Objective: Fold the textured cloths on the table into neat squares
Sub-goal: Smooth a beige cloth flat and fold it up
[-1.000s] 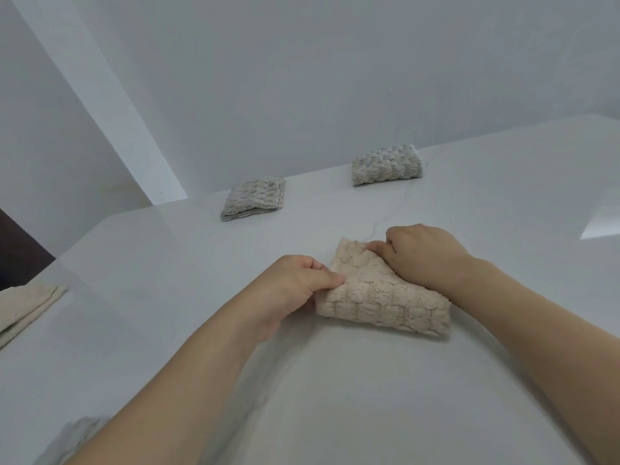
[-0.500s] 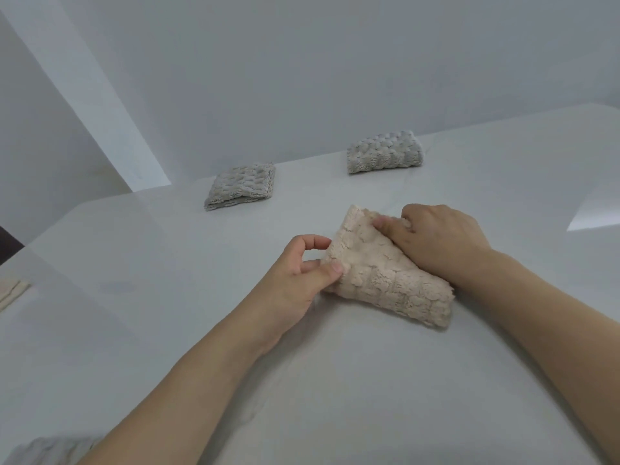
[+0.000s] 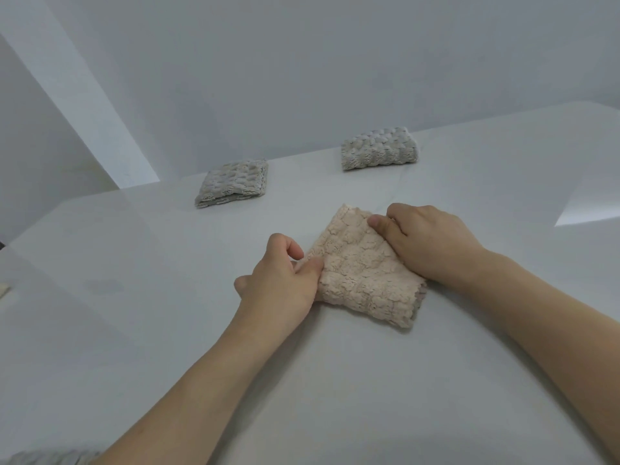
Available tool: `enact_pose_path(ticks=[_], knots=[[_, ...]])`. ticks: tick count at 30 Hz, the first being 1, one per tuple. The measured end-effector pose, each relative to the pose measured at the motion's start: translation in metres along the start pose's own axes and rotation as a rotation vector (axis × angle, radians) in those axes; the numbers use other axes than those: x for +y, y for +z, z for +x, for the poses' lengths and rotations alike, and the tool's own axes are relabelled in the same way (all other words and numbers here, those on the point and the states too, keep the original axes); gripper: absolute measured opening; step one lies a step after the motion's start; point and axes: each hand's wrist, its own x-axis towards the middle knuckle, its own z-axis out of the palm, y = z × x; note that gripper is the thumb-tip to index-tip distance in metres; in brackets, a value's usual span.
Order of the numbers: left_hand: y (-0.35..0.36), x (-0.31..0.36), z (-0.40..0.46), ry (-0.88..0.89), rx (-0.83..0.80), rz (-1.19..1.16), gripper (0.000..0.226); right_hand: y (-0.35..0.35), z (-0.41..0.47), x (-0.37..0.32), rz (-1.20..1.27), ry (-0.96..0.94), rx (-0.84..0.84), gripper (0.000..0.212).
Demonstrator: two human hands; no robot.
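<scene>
Moved: beige textured folded cloth (image 3: 365,270) now lies flatter than 0.5 s ago; left thumb has come down onto its left edge.
Desk: white smooth desk (image 3: 134,313), wall behind far edge.
Beige cloth: mid-desk, between both hands.
Grey cloths: two folded grey textured squares near far edge, left one (image 3: 233,187), right one (image 3: 379,148), well apart.
Right hand (image 3: 432,243): fingers curled, grips cloth's right side, thumb on top.
Left hand (image 3: 285,280): pinches left edge.
Scraps: pale cloth bit (image 3: 4,290) at left edge; grey cloth (image 3: 43,457) at near-left corner.
</scene>
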Motion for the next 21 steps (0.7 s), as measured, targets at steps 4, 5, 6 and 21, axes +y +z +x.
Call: enact_pose_path(ticks=[4, 5, 6, 21], knots=[[0.007, -0.009, -0.002, 0.157, 0.164, 0.239, 0.012, 0.001, -0.001, -0.001, 0.01, 0.023, 0.016, 0.048], [0.008, -0.01, -0.005, 0.275, 0.248, 0.275, 0.011, 0.001, -0.001, -0.001, 0.03, 0.035, 0.016, 0.046], [0.008, -0.008, -0.011, 0.417, 0.29, 0.255, 0.015, 0.001, 0.0, -0.001, 0.061, 0.045, 0.009, 0.042], [0.041, 0.013, -0.038, 0.608, 0.258, 0.45, 0.032, 0.003, 0.005, 0.004, 0.212, 0.134, -0.02, 0.022]])
